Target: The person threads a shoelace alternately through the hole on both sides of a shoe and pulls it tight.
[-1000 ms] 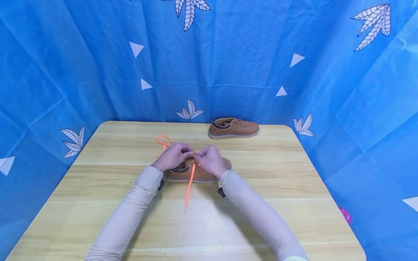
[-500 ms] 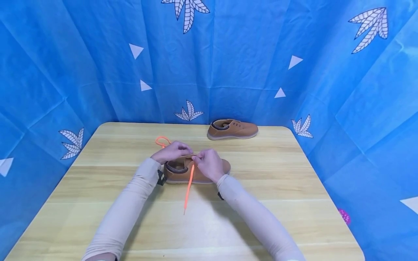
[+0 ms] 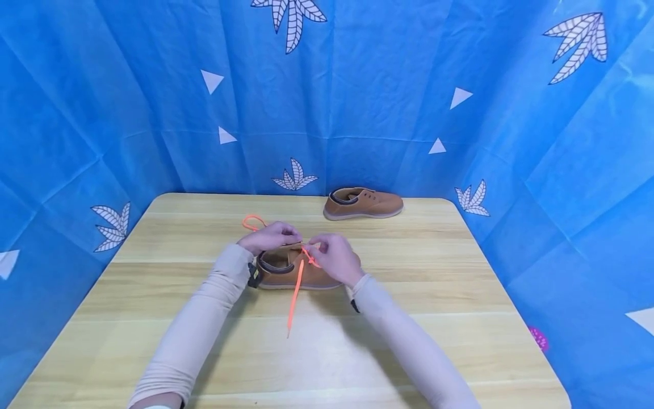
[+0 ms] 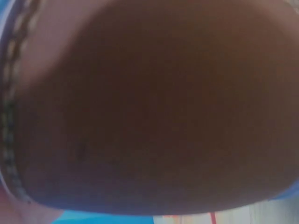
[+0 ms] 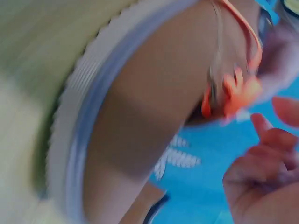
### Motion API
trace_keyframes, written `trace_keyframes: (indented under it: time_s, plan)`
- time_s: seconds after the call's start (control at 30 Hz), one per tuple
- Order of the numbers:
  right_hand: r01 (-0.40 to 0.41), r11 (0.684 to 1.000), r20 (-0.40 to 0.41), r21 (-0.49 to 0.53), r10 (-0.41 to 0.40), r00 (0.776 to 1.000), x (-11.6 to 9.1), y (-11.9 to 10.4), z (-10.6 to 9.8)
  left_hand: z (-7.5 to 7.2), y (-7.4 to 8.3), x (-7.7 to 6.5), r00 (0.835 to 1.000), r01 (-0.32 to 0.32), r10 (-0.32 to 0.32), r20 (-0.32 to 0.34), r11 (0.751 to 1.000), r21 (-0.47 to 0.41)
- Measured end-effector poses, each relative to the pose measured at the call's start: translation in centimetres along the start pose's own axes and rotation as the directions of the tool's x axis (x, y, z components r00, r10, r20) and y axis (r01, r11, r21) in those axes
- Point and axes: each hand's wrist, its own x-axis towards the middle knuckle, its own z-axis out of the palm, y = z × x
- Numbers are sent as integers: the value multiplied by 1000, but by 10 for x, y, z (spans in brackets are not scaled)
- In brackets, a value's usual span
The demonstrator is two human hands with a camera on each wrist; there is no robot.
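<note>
A brown shoe (image 3: 319, 278) stands on the table, toe to the right, with an orange shoelace (image 3: 295, 298) hanging down its near side. My left hand (image 3: 273, 237) holds the shoe at the raised tongue, fingertips at the top of the lacing. My right hand (image 3: 334, 257) is over the eyelets, where a loose orange loop lies at its fingertips. In the right wrist view, the bunched shoelace (image 5: 243, 93) is just beyond the curled, parted fingers (image 5: 261, 163) of the right hand. The shoe's brown upper (image 4: 154, 116) fills the left wrist view and hides the left fingers.
A second brown shoe (image 3: 363, 203), with no lace in its eyelets, stands at the table's back edge. Beyond my left hand, another loop of orange lace (image 3: 252, 220) lies on the table (image 3: 424, 318). Blue patterned curtains (image 3: 327, 102) surround the table's back and sides.
My hands have moved slightly apart; the left fingers have shifted up onto the tongue. The right hand has drawn back a little, and an orange loop now shows at its fingertips.
</note>
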Motion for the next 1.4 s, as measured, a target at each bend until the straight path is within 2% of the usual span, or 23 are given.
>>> trace_keyframes:
  time_s: [0.1, 0.17, 0.27, 0.33, 0.43, 0.53, 0.67, 0.77, 0.87, 1.03, 1.13, 1.2, 1.27, 1.3, 1.4]
  plan:
    - [30, 999, 56, -26, -28, 998, -5, 18, -20, 2, 5, 0, 1000, -10, 10, -10, 1000, 22]
    - [38, 996, 140, -84, -26, 990, -9, 33, -30, 2, 8, 0, 1000, -4, 4, -20, 999, 33]
    - [62, 979, 295, -193, -2, 955, -14, 50, -38, 1, 9, 0, 1000, 7, -6, -27, 999, 36]
    - [108, 961, 364, -253, -9, 932, -15, 58, -38, -1, 9, 0, 999, 22, -21, -41, 999, 32]
    - [154, 941, 381, -301, -30, 924, -14, 63, -36, -7, 9, 1, 996, 37, -37, -76, 999, -12]
    - [150, 940, 356, -307, -33, 934, -14, 64, -35, -13, 11, 0, 989, 39, -51, -138, 995, -91]
    - [141, 940, 349, -311, -25, 937, -14, 64, -36, -24, 14, -1, 970, 18, -58, -236, 986, -165]
    - [140, 941, 352, -307, -25, 936, -14, 65, -36, -33, 15, -4, 945, 10, -72, -320, 981, -193]
    - [133, 946, 352, -296, -22, 936, -14, 65, -35, -41, 19, -9, 909, 0, -90, -407, 977, -215]
    - [126, 947, 352, -297, -14, 936, -13, 64, -35, -53, 21, -15, 843, -28, -102, -528, 972, -233]
    - [136, 944, 353, -299, -23, 935, -13, 64, -35, -60, 20, -17, 792, -49, -114, -600, 967, -249]
    - [140, 944, 353, -298, -28, 935, -14, 64, -35, -64, 17, -17, 768, -47, -121, -630, 969, -244]
    - [140, 943, 349, -301, -28, 937, -14, 64, -34, -67, 11, -16, 768, -17, -125, -628, 977, -214]
    - [138, 944, 348, -300, -27, 937, -14, 64, -34, -68, 7, -15, 779, 9, -125, -615, 982, -187]
    - [140, 946, 344, -294, -32, 938, -14, 63, -34, -68, -10, -14, 828, 136, -150, -541, 989, -66]
